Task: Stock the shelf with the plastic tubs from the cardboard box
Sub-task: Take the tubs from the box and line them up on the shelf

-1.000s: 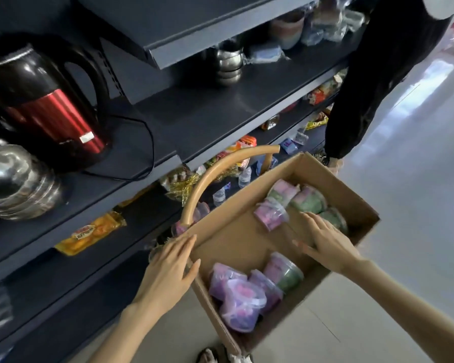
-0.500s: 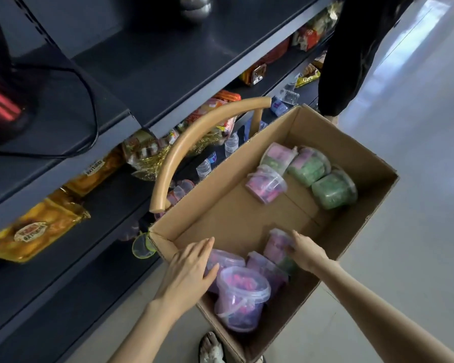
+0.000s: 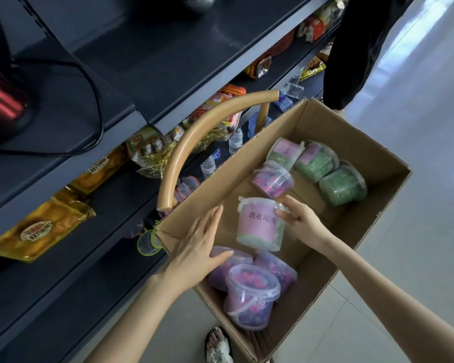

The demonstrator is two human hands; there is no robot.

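Nearest me, purple-filled tubs (image 3: 249, 299) lie at the near end of the cardboard box (image 3: 351, 142). My left hand (image 3: 197, 247) lies flat at the box's left wall, fingers straight, holding nothing. My right hand (image 3: 302, 221) grips the pink-labelled tub (image 3: 257, 226) by its side, upright, above the box floor. Beyond, green-filled tubs (image 3: 342, 189) lie at the far end. The dark shelf (image 3: 168, 61) stands to the left.

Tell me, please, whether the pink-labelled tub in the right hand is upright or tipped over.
Upright, slightly tilted: the right hand grips the pink-labelled tub with its rim on top, base below.
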